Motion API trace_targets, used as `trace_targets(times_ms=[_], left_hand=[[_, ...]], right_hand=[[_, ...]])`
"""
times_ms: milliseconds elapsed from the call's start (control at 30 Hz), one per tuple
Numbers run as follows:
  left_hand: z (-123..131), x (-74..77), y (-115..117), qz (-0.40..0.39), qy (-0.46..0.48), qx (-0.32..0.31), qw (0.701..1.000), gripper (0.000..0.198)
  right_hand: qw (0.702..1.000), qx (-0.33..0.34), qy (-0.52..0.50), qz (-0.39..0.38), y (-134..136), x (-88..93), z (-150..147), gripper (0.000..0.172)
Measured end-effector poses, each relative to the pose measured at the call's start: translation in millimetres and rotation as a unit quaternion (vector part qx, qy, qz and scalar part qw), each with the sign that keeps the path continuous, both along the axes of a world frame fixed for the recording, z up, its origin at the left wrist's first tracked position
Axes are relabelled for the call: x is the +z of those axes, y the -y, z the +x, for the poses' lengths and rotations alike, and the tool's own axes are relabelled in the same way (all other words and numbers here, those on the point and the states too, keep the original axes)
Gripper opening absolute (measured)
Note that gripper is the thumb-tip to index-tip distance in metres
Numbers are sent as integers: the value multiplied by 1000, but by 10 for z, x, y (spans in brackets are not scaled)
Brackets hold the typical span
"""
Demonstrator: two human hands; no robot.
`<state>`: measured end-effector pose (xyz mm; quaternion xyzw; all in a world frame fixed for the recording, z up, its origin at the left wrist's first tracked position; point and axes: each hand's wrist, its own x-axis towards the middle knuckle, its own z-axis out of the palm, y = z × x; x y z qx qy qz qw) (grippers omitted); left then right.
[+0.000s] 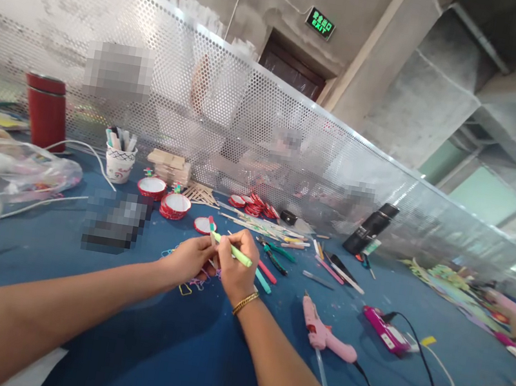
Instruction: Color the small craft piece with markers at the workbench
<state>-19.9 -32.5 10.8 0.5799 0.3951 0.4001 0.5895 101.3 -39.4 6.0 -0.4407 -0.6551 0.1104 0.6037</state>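
I see right hand point(237, 269) closed around light green pen point(235, 252); pen slants across fingers, upper end toward left hand. Left hand point(189, 259) touches right hand, fingers pinched on small pink-and-green stick point(211, 223); grip partly hidden. Both hands low over blue table point(142, 331), above coloured clips point(184, 288). Just right: green-handled pliers point(277, 256). Farther right: pink glue gun point(324, 335). Behind hands, crowding table: red-rimmed lids point(174, 204), paper cup of pens point(119, 162).

Light-green marker point(235, 252), slanted nearly flat, just above colourful paper clips point(185, 288).
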Motion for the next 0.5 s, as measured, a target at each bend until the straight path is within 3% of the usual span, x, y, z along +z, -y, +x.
trace_targets(times_ms=[500], left_hand=[[2, 24, -1, -10, 4, 12, 1000, 38]], right_hand=[[1000, -11, -11, -12, -23, 18, 14, 20]])
